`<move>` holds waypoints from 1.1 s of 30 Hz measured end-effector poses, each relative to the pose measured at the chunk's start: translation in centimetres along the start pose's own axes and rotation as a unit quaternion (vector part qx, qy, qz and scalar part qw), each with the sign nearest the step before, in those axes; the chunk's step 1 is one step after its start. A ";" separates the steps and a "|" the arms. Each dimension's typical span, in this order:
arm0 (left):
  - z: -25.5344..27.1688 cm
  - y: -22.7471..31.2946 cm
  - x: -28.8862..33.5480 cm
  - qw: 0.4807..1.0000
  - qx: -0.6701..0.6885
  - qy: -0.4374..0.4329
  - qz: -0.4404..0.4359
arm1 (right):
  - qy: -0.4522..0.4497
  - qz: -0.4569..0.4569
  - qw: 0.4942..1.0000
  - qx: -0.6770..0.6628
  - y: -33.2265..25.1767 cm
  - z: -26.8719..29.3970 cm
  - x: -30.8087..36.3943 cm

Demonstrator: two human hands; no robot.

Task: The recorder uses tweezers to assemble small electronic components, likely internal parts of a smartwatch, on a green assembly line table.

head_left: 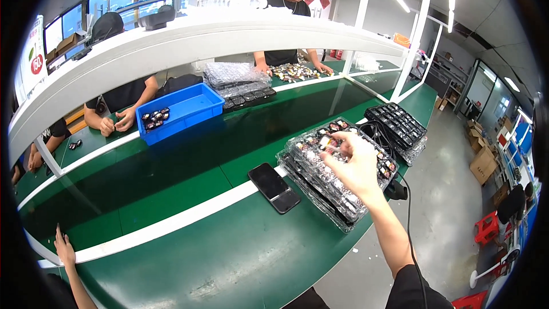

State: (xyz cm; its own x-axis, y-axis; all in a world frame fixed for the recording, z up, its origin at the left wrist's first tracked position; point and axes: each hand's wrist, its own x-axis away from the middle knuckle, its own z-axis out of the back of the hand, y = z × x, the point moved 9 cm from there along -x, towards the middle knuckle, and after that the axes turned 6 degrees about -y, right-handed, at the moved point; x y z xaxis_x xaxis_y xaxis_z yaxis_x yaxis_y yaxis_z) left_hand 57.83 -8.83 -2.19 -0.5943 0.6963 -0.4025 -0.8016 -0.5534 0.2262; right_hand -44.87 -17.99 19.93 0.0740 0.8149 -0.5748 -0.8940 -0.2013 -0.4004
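Observation:
My right hand [359, 163] reaches over a clear plastic tray [293, 147] at the right of the green bench. Its thumb and forefinger stand apart, with small white, red and yellow parts [328, 142] just beyond the tips. I cannot make out anything held in the fingers. The tray's cells hold several small black-and-coloured parts, and more trays [320, 194] are stacked beneath it. My left hand is out of view. At the lower left rim, a hand [65, 248] rests by the white frame. It lies beside dark clothing and seems to be another person's.
A black phone [274, 187] lies left of the trays. Behind them stands a black tray stack [396, 126], with a cable [409, 217] running down. A blue bin [182, 113] holds several parts. White frame bars [171, 226] cross the bench. Other people work opposite, one behind heaped parts [294, 72].

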 end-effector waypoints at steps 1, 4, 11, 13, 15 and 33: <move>-0.2 0.2 -0.2 1.000 -0.017 0.005 -0.003 | 0.002 -0.062 0.997 0.037 3.6 0.9 -1.0; -0.3 0.7 -0.4 0.997 -0.076 0.017 -0.013 | -0.020 -0.138 0.985 0.098 11.0 1.2 -2.7; 1.1 6.3 1.5 0.989 -0.077 0.017 -0.123 | -0.084 -0.136 0.986 0.051 13.0 -2.1 -4.2; 0.3 16.2 3.6 0.976 0.042 0.008 -0.215 | -0.053 -0.129 0.990 0.013 13.7 -0.2 -4.1; 5.6 27.1 10.4 0.947 0.149 -0.042 -0.282 | -0.050 -0.132 0.990 -0.011 11.2 1.5 -4.4; 8.7 45.9 31.2 0.817 0.296 -0.274 -0.412 | -0.319 0.172 0.835 -0.415 -22.0 -18.5 12.2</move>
State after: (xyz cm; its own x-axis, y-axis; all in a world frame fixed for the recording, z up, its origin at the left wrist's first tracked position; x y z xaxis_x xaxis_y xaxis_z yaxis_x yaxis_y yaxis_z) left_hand 1.95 -8.56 3.39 0.3529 0.9111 -0.2131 -0.7387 0.4110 0.5342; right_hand -16.14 -13.64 8.51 -0.6107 0.7017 -0.3671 -0.1800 -0.5744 -0.7985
